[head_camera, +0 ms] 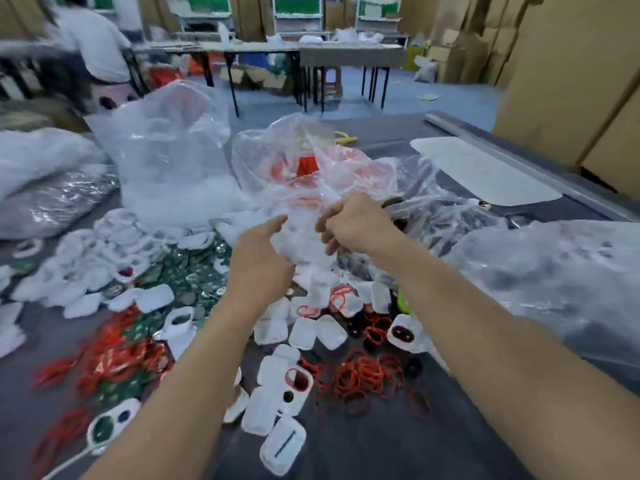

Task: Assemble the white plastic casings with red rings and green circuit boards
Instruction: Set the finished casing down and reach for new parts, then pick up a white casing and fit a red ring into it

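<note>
Both hands reach into a clear plastic bag (304, 233) at the table's middle. My left hand (259, 258) grips the bag's lower left side. My right hand (353, 223) pinches the bag's film from the right. White plastic casings (301, 334) lie scattered under the bag and toward me. Loose red rings (363, 379) form a pile near my right forearm. Green circuit boards (187, 271) lie in a heap left of my left hand. One casing (298, 379) near my left forearm carries a red ring.
A big clear bag of white parts (166, 161) stands at back left, a bag with red rings (311, 164) behind my hands. More plastic bags (554, 271) cover the right. A white board (481, 171) lies at back right. A person (93, 43) sits far left.
</note>
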Demonstrator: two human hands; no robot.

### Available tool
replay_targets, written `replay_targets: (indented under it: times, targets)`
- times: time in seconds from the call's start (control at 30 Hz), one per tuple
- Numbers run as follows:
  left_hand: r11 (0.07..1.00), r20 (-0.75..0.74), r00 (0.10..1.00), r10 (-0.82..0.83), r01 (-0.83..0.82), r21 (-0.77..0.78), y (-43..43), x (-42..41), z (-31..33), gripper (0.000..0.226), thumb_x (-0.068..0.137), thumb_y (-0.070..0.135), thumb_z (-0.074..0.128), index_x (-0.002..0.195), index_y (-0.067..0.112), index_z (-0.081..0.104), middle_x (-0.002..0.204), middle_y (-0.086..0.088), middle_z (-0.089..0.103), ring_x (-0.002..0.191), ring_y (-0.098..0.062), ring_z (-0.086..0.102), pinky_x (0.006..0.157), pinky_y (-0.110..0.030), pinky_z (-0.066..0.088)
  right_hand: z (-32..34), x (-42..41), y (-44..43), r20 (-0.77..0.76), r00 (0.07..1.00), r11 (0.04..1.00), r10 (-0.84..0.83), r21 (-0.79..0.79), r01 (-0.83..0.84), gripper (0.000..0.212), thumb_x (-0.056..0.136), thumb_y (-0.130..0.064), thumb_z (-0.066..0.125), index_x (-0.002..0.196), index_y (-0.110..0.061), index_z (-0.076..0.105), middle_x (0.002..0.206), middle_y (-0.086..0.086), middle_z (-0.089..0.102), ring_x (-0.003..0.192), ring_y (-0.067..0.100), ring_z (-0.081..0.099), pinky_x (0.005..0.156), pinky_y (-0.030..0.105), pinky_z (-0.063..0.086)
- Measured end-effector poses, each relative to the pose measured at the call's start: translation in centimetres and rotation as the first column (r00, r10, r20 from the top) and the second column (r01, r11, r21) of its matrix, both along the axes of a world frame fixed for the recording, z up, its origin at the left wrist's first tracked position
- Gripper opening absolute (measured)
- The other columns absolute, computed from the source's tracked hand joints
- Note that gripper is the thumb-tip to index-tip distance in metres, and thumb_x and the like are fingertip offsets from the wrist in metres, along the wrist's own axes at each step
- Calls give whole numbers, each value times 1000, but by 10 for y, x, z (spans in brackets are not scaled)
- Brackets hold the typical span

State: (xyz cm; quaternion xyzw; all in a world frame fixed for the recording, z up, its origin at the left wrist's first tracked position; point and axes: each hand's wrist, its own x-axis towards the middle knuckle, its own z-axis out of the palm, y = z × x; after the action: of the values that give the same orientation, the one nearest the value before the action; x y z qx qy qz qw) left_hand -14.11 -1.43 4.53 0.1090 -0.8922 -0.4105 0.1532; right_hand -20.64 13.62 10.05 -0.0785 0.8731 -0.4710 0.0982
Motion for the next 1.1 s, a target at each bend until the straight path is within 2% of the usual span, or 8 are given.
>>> replay_targets:
  times: [0.13, 0.3, 0.5, 0.6, 0.7, 0.9, 1.0, 1.1]
  targets:
    - [981, 191, 982, 2, 35, -191, -41, -17, -15, 75, 91, 20, 66, 158, 17, 33, 168, -7, 23, 157, -23, 11, 124, -38, 17, -42, -49, -37, 116, 993, 985, -17, -166, 36, 31, 93, 12, 48, 89, -8, 72, 98, 13, 70, 93, 24, 70, 86, 39, 63]
    - [956, 369, 929, -31, 136, -260, -60, -25, -39, 76, 100, 36, 56, 162, 16, 17, 171, -8, 12, 158, -28, 3, 127, -47, 16, -57, -84, -57, -152, 980, 955, 129, 284, -81, 37, 90, 1, 58, 121, -10, 74, 129, 8, 70, 122, 26, 63, 106, 38, 51]
    - [903, 174, 973, 153, -66, -424, -58, -36, -27, 44, 88, 22, 64, 132, 28, 67, 125, -3, 72, 118, -29, 63, 108, -40, 46, -33, -94, -68, -32, 890, 627, 455, 721, -295, 28, 82, -5, 71, 104, -20, 79, 106, -4, 75, 100, 19, 68, 78, 27, 57]
    - [867, 143, 956, 254, -160, -472, -60, -42, -15, 20, 91, 31, 63, 103, 32, 79, 98, 0, 78, 95, -28, 70, 90, -34, 54, -21, -92, -66, 102, 840, 523, 533, 741, -421, 30, 80, -12, 81, 106, -25, 79, 95, -10, 70, 87, 14, 64, 59, 19, 48]
    - [898, 158, 955, 252, -169, -407, -64, -44, -13, 24, 94, 46, 60, 90, 33, 79, 81, 3, 76, 83, -25, 71, 78, -32, 55, -23, -86, -62, 81, 838, 424, 540, 834, -353, 24, 86, -11, 73, 109, -14, 78, 106, 1, 75, 92, 22, 69, 69, 27, 59]
    - [886, 47, 982, 185, -146, -441, -81, -18, -8, 25, 79, 27, 64, 93, 40, 80, 87, 6, 78, 85, -22, 71, 85, -31, 52, -24, -59, -82, -340, 908, 939, 245, 317, -134, 32, 81, -2, 59, 78, -24, 82, 83, -7, 78, 76, 8, 68, 73, 22, 55]
    - [838, -18, 930, 367, -340, -427, -103, -2, -5, 34, 78, 22, 63, 105, 36, 80, 102, -2, 78, 100, -28, 67, 95, -39, 50, -30, -36, -120, -264, 912, 948, 313, 143, -284, 37, 83, 2, 58, 76, -26, 81, 80, -8, 77, 68, 4, 69, 58, 9, 50]
    - [822, 124, 865, 486, -404, -401, -134, 13, -9, 56, 82, 12, 61, 138, 19, 62, 137, -11, 63, 132, -32, 49, 105, -41, 42, -44, -21, -164, -216, 894, 920, 393, 101, -380, 36, 90, 6, 55, 95, -17, 82, 100, 3, 80, 91, 13, 73, 77, 13, 55]
